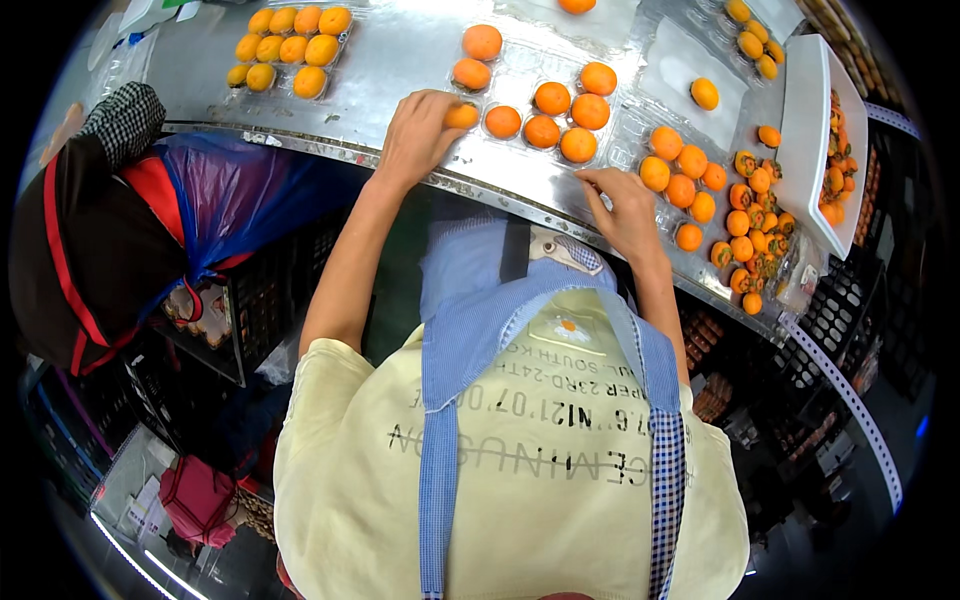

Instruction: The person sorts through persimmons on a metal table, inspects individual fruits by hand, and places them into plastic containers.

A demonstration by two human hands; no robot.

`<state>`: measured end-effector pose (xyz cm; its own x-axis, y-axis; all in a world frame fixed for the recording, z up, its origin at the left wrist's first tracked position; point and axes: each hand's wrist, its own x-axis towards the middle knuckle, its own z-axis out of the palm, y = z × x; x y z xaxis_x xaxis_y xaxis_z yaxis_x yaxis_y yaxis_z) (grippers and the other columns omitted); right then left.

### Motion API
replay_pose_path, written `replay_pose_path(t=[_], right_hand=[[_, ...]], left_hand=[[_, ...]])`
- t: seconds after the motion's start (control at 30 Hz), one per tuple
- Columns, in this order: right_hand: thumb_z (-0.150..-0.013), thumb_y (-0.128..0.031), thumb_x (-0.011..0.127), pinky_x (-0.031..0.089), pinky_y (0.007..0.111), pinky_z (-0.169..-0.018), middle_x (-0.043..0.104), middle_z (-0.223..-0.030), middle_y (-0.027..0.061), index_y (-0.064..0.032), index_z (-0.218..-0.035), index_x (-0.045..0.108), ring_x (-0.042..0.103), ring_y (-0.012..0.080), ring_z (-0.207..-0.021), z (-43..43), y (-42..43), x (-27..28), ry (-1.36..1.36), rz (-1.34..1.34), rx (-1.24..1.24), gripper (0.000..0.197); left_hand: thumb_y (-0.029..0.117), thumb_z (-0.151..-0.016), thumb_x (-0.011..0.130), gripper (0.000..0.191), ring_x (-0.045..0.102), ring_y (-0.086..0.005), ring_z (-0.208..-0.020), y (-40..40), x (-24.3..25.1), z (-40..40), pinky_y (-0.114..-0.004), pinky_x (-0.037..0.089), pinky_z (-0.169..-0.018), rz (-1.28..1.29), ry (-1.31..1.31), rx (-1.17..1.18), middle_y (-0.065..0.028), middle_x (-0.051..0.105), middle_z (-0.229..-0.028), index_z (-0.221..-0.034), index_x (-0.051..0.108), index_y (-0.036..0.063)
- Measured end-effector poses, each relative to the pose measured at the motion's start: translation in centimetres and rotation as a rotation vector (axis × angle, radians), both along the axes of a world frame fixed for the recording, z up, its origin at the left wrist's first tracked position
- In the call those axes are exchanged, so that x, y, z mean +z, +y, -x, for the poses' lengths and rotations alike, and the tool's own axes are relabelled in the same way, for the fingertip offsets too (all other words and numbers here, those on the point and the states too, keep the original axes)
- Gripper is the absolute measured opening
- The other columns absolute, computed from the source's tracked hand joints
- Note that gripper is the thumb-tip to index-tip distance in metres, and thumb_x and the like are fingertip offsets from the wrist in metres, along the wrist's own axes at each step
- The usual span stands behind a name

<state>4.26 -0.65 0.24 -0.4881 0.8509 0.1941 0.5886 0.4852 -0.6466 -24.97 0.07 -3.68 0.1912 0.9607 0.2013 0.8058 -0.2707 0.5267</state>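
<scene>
My left hand (417, 136) grips an orange persimmon (460, 116) at the left corner of a clear plastic tray (517, 94) on the metal table. Two persimmons (482, 43) sit just beyond it in the tray's left side. Several others (589, 111) fill cups on the tray's right. Near the table's front edge is my right hand (622, 214), its fingers bent and its thumb apart, with nothing visible between them. To its right, another clear tray holds several persimmons (681, 190).
A tipped white foam box (810, 142) holds persimmons at the right, beside a loose pile (754, 232). A filled tray (292, 49) sits at the far left. A person's checked sleeve (127, 120) and a blue plastic bag (225, 187) are by the left edge. Black crates (255, 315) stand below.
</scene>
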Motion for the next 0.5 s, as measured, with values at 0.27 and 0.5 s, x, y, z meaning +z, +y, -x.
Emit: replay_pose_path(t=[0.27, 0.5], right_hand=[[-0.074, -0.008, 0.067, 0.045, 0.029, -0.066, 0.062, -0.078, 0.0095, -0.0037, -0.098, 0.064, 0.059, 0.0211, -0.071, 0.9, 0.4, 1.6, 0.230, 0.213, -0.111, 0.024], [-0.067, -0.018, 0.077, 0.046, 0.028, -0.066, 0.055, -0.103, 0.0092, -0.0060, -0.116, 0.054, 0.054, 0.0176, -0.085, 2.6, 1.1, 5.0, 0.361, 0.248, -0.100, 0.054]], left_hand=[[0.021, -0.090, 0.054, 0.037, 0.059, -0.0200, -0.100, -0.7, 4.3, -5.3, -0.035, 0.050, -0.086, 0.486, -1.431, 0.325, -0.0128, 0.057, -0.111, -0.119, 0.048, -0.0017], [0.024, -0.092, 0.053, 0.035, 0.060, -0.0187, -0.097, -1.5, 6.1, -10.1, -0.033, 0.052, -0.083, 0.836, -1.653, 0.230, -0.0113, 0.060, -0.106, -0.115, 0.053, -0.0019]])
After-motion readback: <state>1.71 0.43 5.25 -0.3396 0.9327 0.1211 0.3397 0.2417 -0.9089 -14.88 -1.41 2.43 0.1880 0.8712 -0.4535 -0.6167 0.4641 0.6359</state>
